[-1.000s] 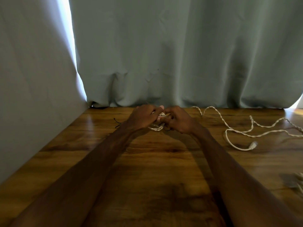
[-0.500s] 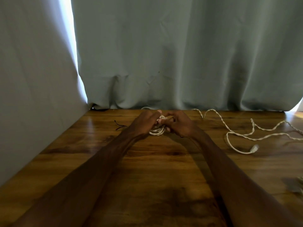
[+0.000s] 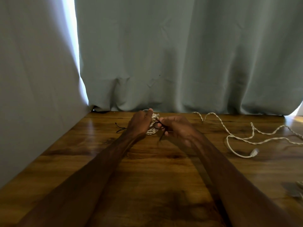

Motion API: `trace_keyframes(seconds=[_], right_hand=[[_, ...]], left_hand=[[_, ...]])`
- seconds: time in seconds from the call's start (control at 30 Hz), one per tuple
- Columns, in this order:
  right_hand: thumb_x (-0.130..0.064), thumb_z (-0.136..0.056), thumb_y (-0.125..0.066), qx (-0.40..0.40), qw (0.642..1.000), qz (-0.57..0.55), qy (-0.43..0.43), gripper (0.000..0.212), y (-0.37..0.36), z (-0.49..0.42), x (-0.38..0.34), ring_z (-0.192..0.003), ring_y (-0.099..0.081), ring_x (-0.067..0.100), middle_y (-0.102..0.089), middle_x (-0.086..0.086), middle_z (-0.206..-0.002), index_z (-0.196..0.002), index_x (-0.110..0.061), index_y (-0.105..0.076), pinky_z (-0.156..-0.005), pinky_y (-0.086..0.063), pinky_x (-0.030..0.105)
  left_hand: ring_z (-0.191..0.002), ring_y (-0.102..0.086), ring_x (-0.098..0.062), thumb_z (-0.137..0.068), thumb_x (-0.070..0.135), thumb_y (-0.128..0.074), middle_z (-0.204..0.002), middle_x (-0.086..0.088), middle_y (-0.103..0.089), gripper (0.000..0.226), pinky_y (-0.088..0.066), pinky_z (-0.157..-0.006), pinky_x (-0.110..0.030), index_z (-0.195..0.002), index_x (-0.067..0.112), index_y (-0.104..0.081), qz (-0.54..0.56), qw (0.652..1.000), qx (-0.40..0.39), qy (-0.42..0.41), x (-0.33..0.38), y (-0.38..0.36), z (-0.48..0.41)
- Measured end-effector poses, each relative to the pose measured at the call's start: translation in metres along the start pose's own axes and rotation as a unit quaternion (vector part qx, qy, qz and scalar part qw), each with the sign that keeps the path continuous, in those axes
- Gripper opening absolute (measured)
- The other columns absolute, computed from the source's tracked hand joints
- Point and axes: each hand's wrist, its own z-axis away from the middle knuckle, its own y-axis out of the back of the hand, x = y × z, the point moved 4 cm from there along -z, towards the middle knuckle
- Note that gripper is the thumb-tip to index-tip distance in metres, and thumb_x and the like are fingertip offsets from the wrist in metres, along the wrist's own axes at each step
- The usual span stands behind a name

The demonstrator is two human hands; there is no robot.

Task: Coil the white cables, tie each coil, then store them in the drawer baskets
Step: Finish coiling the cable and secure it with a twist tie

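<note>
A small coil of white twisted cable (image 3: 152, 127) is held just above the wooden table (image 3: 147, 169) near the far edge. My left hand (image 3: 139, 124) grips the coil from the left, thumb on top. My right hand (image 3: 177, 126) pinches a thin dark tie (image 3: 161, 127) that loops around the coil, with its loose end hanging down. A second white twisted cable (image 3: 246, 138) lies uncoiled on the table to the right, ending in a white plug (image 3: 254, 152).
Grey-green curtains (image 3: 180, 63) hang behind the table and along its left side. Another dark tie (image 3: 119, 128) lies on the wood left of my left wrist. A bit of white cable (image 3: 300, 183) shows at the right edge.
My hands have drawn slightly apart. The dark tie now shows between them, wrapped around the coil, where before the fingers covered it.
</note>
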Motion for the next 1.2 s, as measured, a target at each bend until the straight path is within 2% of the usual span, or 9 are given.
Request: trace_keyframes(seconds=[0.1, 0.27, 0.47, 0.63, 0.7, 0.83, 0.97, 1.1, 1.2], right_hand=[[-0.004, -0.1, -0.059, -0.017, 1.0, -0.001, -0.012, 0.019, 0.002, 0.0, 0.0, -0.072, -0.067, 0.013, -0.076, 0.011, -0.092, -0.11, 0.0, -0.074, -0.06, -0.055, 0.019], [0.006, -0.091, -0.067, -0.04, 0.999, -0.023, -0.02, 0.027, 0.002, 0.004, 0.001, -0.083, -0.076, 0.021, -0.078, 0.015, -0.1, -0.117, 0.001, -0.069, -0.072, -0.063, 0.027], [0.003, -0.093, -0.068, -0.011, 0.999, 0.024, 0.018, 0.019, 0.0, 0.011, -0.002, -0.072, -0.077, 0.025, -0.076, 0.022, -0.09, -0.11, 0.01, -0.067, -0.063, -0.064, 0.03], [-0.004, -0.087, -0.076, 0.092, 0.957, 0.224, 0.16, 0.008, -0.002, 0.011, -0.018, -0.068, -0.072, -0.001, -0.076, -0.004, -0.076, -0.09, -0.01, -0.081, -0.06, -0.051, 0.01], [-0.004, -0.085, -0.077, 0.109, 0.957, 0.206, 0.172, 0.011, -0.001, 0.011, -0.022, -0.069, -0.072, -0.001, -0.077, -0.006, -0.076, -0.088, -0.013, -0.081, -0.06, -0.05, 0.008], [-0.004, -0.088, -0.074, 0.126, 0.963, 0.167, 0.167, 0.009, -0.004, 0.006, -0.018, -0.075, -0.077, 0.015, -0.079, 0.006, -0.08, -0.091, -0.008, -0.081, -0.073, -0.061, 0.027], [-0.011, -0.099, -0.064, 0.196, 0.961, 0.123, 0.15, 0.008, -0.002, 0.001, -0.015, -0.059, -0.073, 0.012, -0.076, 0.006, -0.076, -0.101, -0.008, -0.071, -0.055, -0.059, 0.022], [-0.017, -0.104, -0.057, 0.224, 0.96, 0.065, 0.153, 0.009, -0.003, 0.003, -0.008, -0.052, -0.07, 0.022, -0.075, 0.012, -0.072, -0.106, -0.01, -0.063, -0.042, -0.054, 0.027], [-0.014, -0.105, -0.055, 0.251, 0.953, 0.069, 0.159, 0.01, -0.004, 0.004, -0.004, -0.046, -0.062, 0.013, -0.071, 0.007, -0.07, -0.108, -0.01, -0.064, -0.04, -0.048, 0.024]], left_hand=[[-0.068, -0.066, -0.034, -0.105, 0.056, -0.029, -0.071, -0.016, -0.07, 0.073, -0.053, -0.069, -0.049, -0.076, 0.0, -0.066, -0.005, 1.0, 0.006, -0.009, 0.001, 0.001, 0.001], [-0.058, -0.059, -0.026, -0.107, 0.053, -0.031, -0.066, -0.012, -0.067, 0.069, -0.051, -0.065, -0.044, -0.069, 0.005, -0.062, 0.007, 1.0, -0.002, -0.019, 0.003, 0.001, 0.002], [-0.055, -0.047, -0.021, -0.108, 0.05, -0.032, -0.06, -0.008, -0.053, 0.061, -0.039, -0.059, -0.037, -0.064, 0.014, -0.056, 0.006, 1.0, -0.001, -0.021, 0.007, -0.002, 0.003], [-0.054, -0.048, -0.021, -0.108, 0.052, -0.03, -0.063, -0.009, -0.059, 0.069, -0.038, -0.056, -0.036, -0.072, 0.002, -0.061, -0.014, 1.0, -0.001, -0.01, 0.003, -0.006, 0.003], [-0.056, -0.056, -0.026, -0.107, 0.053, -0.03, -0.068, -0.011, -0.067, 0.07, -0.04, -0.056, -0.036, -0.077, 0.001, -0.066, -0.023, 1.0, 0.005, -0.013, 0.003, -0.005, 0.004], [-0.066, -0.064, -0.022, -0.107, 0.048, -0.031, -0.072, -0.007, -0.068, 0.062, -0.038, -0.056, -0.03, -0.076, 0.011, -0.07, -0.074, 0.996, 0.036, -0.031, 0.009, -0.005, 0.006], [-0.065, -0.063, -0.019, -0.107, 0.05, -0.031, -0.072, -0.005, -0.067, 0.062, -0.042, -0.058, -0.032, -0.076, 0.012, -0.07, -0.094, 0.994, 0.056, -0.021, 0.011, -0.011, 0.007], [-0.07, -0.063, -0.02, -0.108, 0.047, -0.032, -0.077, -0.006, -0.067, 0.059, -0.042, -0.061, -0.033, -0.079, 0.011, -0.069, -0.099, 0.993, 0.059, -0.024, 0.017, -0.014, 0.012], [-0.066, -0.062, -0.019, -0.108, 0.043, -0.034, -0.071, -0.005, -0.065, 0.058, -0.038, -0.058, -0.033, -0.073, 0.011, -0.067, -0.089, 0.994, 0.053, -0.038, 0.025, -0.02, 0.017]])
